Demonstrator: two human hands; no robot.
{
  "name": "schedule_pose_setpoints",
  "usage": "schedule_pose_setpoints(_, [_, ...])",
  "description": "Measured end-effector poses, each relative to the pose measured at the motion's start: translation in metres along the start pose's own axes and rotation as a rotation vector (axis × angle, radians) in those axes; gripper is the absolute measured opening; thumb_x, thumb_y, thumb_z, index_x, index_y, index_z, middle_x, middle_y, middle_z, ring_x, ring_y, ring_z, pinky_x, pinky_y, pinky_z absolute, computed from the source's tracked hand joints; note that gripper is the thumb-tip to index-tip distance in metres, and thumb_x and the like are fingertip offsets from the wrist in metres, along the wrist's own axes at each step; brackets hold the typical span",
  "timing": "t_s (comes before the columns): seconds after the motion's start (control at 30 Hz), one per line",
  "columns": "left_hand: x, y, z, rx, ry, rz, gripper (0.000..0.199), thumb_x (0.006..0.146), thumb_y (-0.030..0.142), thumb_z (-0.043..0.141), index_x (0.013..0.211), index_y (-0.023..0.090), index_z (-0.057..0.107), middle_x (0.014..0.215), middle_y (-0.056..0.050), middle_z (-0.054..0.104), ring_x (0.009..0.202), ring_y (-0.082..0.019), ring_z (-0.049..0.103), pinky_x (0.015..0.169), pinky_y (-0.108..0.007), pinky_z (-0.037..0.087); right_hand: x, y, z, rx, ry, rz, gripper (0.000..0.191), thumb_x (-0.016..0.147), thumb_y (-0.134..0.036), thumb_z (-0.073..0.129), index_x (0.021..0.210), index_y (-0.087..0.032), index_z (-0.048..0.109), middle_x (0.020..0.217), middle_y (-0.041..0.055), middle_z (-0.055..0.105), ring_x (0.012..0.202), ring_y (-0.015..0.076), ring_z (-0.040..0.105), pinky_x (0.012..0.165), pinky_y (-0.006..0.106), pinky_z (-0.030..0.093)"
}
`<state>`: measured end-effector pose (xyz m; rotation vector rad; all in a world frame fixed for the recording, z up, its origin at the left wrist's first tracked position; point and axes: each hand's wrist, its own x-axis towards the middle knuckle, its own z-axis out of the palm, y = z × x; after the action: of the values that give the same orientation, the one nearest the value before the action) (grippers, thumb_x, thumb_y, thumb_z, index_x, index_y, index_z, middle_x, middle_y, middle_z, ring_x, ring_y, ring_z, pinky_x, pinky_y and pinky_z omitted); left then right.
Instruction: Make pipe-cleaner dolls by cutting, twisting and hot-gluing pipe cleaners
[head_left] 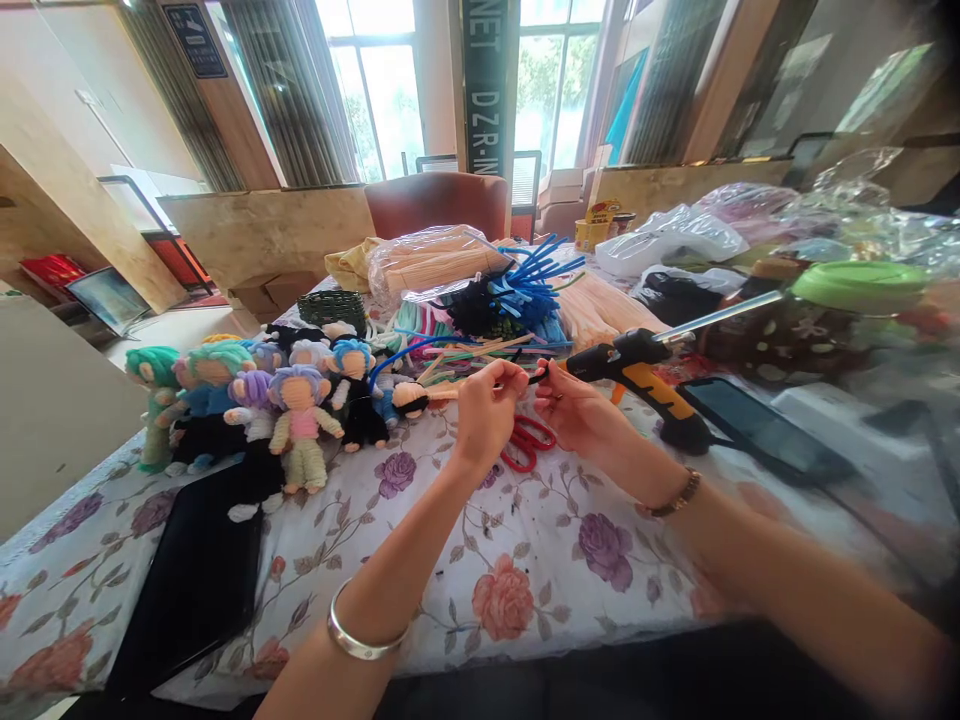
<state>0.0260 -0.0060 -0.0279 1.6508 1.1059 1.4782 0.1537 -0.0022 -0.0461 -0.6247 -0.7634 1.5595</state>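
A short black fuzzy stem, apparently a pipe cleaner (537,377), spans the small gap between my two hands. My left hand (491,408) pinches one end of it, fingertips pressed together. At the other end, the fingers of my right hand (574,408) are closed on it too. Red-handled scissors (534,440) lie on the table just below and between the hands. Beyond my right hand is a black and orange glue gun (637,375) with a clear glue stick (724,315) sticking out of its back. Its nozzle is close to my right fingertips.
Several fuzzy dolls (300,425) crowd the left, by a black tablet-like slab (187,570). Blue pipe cleaners (536,285) and peach bundles (442,262) are piled behind. At right are a phone (761,425) and a green-lidded jar (859,285). Floral cloth (540,540) covers the table.
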Motion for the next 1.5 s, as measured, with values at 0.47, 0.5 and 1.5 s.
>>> schedule_pose_setpoints(0.47, [0.001,0.006,-0.002,0.118,0.012,0.075,0.014,0.069,0.011,0.065,0.066,0.023,0.07,0.068,-0.001,0.069,0.07,-0.018,0.06,0.072,-0.028,0.045,-0.002,-0.007,0.0,-0.122,0.043,-0.08,0.024,0.064,-0.037,0.078,0.082,-0.023,0.069,0.081,-0.0028,0.065,0.064,0.0071,0.055,0.059,0.018,0.048])
schedule_pose_setpoints(0.5, [0.001,0.007,-0.003,0.135,0.036,0.103,0.016,0.068,0.009,0.065,0.064,0.024,0.07,0.068,-0.001,0.069,0.071,-0.018,0.06,0.073,-0.028,0.044,-0.001,-0.007,0.0,-0.139,0.037,-0.075,0.024,0.066,-0.039,0.076,0.082,-0.023,0.068,0.081,-0.0023,0.065,0.065,0.008,0.056,0.059,0.019,0.049])
schedule_pose_setpoints(1.5, [0.023,0.003,-0.064,0.907,0.273,-0.23,0.032,0.064,0.022,0.075,0.094,0.018,0.066,0.105,-0.013,0.061,0.112,-0.032,0.051,0.094,-0.039,0.038,-0.007,-0.005,0.001,-0.664,-0.072,-0.304,0.025,0.086,-0.04,0.055,0.073,-0.019,0.058,0.071,-0.0008,0.058,0.059,0.0096,0.051,0.058,0.023,0.044])
